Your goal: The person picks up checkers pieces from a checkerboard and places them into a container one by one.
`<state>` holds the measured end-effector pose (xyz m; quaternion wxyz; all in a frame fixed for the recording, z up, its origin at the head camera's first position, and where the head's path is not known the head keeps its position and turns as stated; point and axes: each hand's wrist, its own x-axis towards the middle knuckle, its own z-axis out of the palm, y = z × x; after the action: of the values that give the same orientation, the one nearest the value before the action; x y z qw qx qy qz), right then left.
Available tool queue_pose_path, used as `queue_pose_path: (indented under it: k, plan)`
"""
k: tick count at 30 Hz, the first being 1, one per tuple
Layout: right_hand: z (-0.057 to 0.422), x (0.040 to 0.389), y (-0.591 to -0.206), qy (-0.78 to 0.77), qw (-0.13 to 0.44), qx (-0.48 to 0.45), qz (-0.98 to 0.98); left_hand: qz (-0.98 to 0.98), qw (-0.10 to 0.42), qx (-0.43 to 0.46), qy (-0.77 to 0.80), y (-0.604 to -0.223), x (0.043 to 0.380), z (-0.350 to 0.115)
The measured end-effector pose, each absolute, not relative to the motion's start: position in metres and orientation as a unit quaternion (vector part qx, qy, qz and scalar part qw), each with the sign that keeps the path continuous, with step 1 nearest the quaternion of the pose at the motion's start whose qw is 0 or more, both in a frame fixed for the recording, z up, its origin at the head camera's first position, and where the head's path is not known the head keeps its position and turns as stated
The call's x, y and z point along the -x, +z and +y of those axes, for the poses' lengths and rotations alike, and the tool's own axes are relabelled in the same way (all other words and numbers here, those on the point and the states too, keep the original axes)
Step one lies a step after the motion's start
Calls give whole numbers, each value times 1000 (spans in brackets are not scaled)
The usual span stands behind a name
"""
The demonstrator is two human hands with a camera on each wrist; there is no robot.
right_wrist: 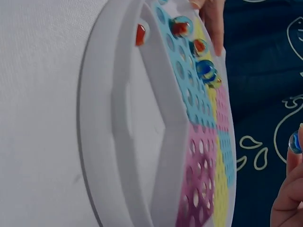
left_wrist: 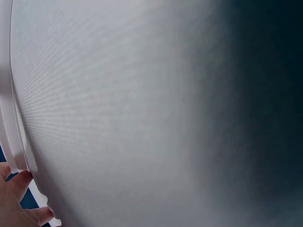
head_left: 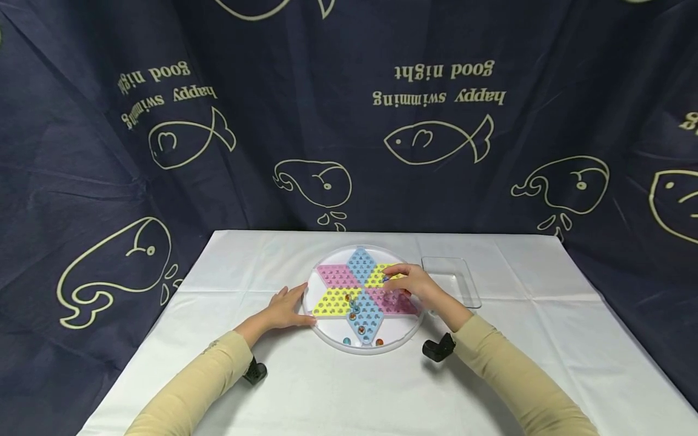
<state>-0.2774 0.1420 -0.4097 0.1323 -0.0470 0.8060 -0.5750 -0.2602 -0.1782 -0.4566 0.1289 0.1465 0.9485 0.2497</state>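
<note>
Head view: the right hand point(head_left: 414, 283) pinches a blue marble point(right_wrist: 296, 142) between thumb and fingers, with a yellow section of the round game board point(head_left: 329, 329) below the fingertips. From where I stand, the left hand point(head_left: 285, 307) has its fingers spread wide, touching the board's rim — the board lies between both hands. Several marbles point(head_left: 361, 330) sit between the left and right fingers, nearer the person. Clear plastic box point(head_left: 458, 281) noted — right of the right fingers.

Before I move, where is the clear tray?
In the head view, the clear tray sits just right of the game board, partly behind the right forearm.
</note>
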Motion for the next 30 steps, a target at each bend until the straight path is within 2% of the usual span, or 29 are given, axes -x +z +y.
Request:
queue_pose_path:
  k: [17,30]
  plan:
    - [189,289,-401,-587,115,-7,801,948,131,-150,250,-456,259,-179]
    - [222,284,-400,-606,107,-6,788,949,132,-149,244,-458,262,-179]
